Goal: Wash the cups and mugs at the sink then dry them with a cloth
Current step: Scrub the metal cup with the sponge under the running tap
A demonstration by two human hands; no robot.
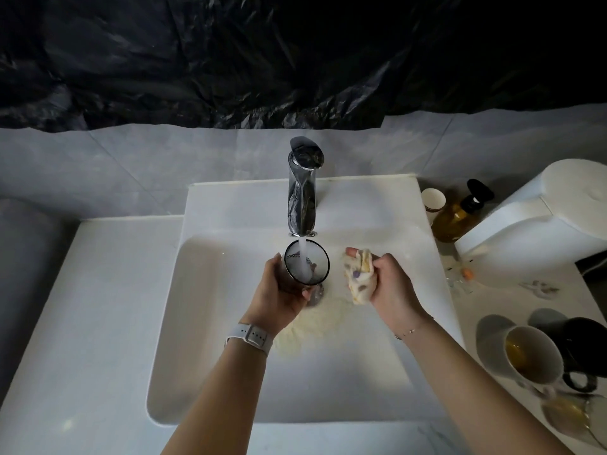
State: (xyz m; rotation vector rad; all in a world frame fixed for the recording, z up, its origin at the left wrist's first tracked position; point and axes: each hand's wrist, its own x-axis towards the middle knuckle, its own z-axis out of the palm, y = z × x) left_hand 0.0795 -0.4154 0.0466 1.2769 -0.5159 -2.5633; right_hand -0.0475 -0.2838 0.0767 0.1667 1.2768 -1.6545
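Note:
My left hand [279, 293] grips a dark glass cup [305, 266] upright over the white sink [210, 323], directly under the chrome tap [302, 192]. Water runs from the tap into the cup. To its right, my right hand [391, 287] holds a bunched, patterned cream cloth [359, 274] above the basin. On the counter at the right stand a white mug [532, 356] with brownish residue, a black mug [584, 346] behind it, and a clear glass [565, 415] near the front edge.
A small paper cup [433, 200] and an amber pump bottle [460, 215] stand right of the tap. A large white paper roll [558, 205] sits at the far right. Yellowish residue [312, 326] lies in the basin. Small scraps lie on the right counter.

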